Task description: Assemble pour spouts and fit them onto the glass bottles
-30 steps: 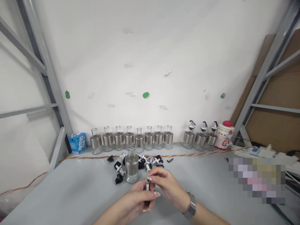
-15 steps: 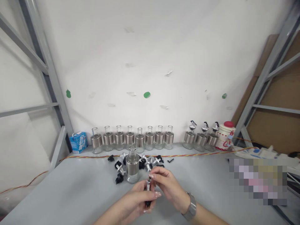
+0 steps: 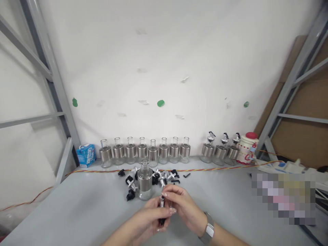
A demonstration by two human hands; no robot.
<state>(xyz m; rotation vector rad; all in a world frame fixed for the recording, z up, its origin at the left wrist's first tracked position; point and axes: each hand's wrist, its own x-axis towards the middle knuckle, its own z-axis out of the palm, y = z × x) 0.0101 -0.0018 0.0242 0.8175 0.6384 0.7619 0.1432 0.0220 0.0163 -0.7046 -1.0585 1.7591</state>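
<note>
My left hand [image 3: 150, 216] is closed round a silver bottle pourer [image 3: 162, 203], held upright with its black stopper end down. My right hand [image 3: 183, 204] pinches thumb and fingertips at the top of that pourer, on a small black piece mostly hidden by the fingers. Just beyond my hands stands a glass bottle [image 3: 145, 179] with a steel sleeve and an uncapped neck. Around it lie several loose silver pourers [image 3: 131, 184] and black stoppers [image 3: 130, 195]. Small black levers [image 3: 187, 175] rest to the right of this pile.
Along the wall stands a row of several uncapped sleeved bottles [image 3: 130, 150]. Three bottles with pourers fitted [image 3: 220, 151] are farther right, beside a white and red jar [image 3: 247, 148]. A blue carton [image 3: 86, 155] sits left. A twisted cable [image 3: 200, 170] crosses the table.
My right fingertips have moved slightly down and left, closer onto the top of the pourer. My left hand holds the pourer nearly unmoved.
</note>
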